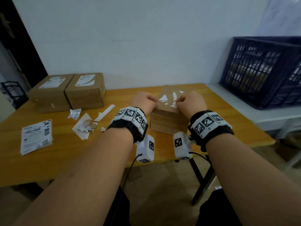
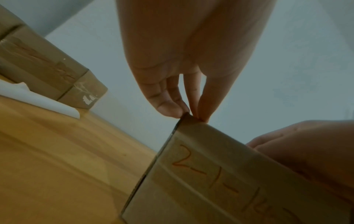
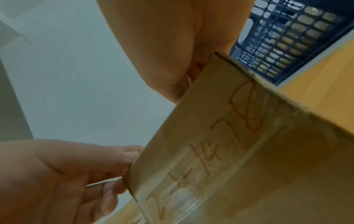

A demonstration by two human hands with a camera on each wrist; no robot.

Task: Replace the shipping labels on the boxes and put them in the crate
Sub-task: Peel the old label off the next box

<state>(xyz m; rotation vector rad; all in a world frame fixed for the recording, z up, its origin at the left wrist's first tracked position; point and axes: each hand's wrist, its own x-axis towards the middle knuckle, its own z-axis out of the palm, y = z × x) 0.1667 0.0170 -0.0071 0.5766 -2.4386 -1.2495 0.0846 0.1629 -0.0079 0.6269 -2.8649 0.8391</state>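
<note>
box (image 1: 169, 118) on table (image 1: 65, 154), torn label scraps on top | my left hand (image 1: 144, 101) pinches its near-left corner | my right hand (image 1: 189, 101) curled at its right top edge, grip unclear | crate (image 1: 263, 70) right

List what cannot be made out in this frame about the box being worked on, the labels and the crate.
- Box top, head view: both hands cover its near corners, hiding what the right hand fingers touch.
- Fresh labels, head view: print too small and blurred.
- Crate, head view: cut off by the right edge; contents blurred behind the mesh.
- Handwriting on the box side, left wrist view: runs off the edge.
</note>
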